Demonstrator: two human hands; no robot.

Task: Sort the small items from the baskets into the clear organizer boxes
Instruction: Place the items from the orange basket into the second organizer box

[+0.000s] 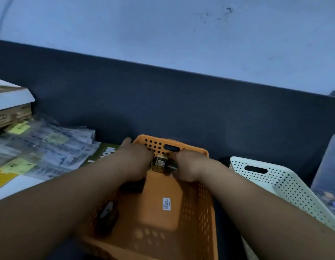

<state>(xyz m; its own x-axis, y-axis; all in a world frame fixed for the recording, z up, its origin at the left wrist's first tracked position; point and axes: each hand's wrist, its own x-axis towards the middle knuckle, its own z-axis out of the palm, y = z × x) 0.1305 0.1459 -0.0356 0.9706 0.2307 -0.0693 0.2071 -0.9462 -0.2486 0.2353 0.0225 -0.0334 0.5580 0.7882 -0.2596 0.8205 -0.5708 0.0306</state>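
An orange perforated basket [194, 207] sits in front of me on the dark desk. Both my arms reach into its far end. My left hand [136, 162] and my right hand [189, 166] close on a small yellowish electronic part [159, 163] from either side, with a green board edge showing by the right fingers. Dark items [106, 216] lie along the basket's left side under my left forearm. A white label [166, 203] is stuck on the basket floor. A clear organizer box [327, 166] stands at the far right, partly cut off.
A white perforated basket [286, 186] stands tilted to the right of the orange one. Clear plastic bags with yellow notes [44, 147] pile up at the left, beside a stack of boxes [11, 107]. A dark partition [181, 104] runs behind the desk.
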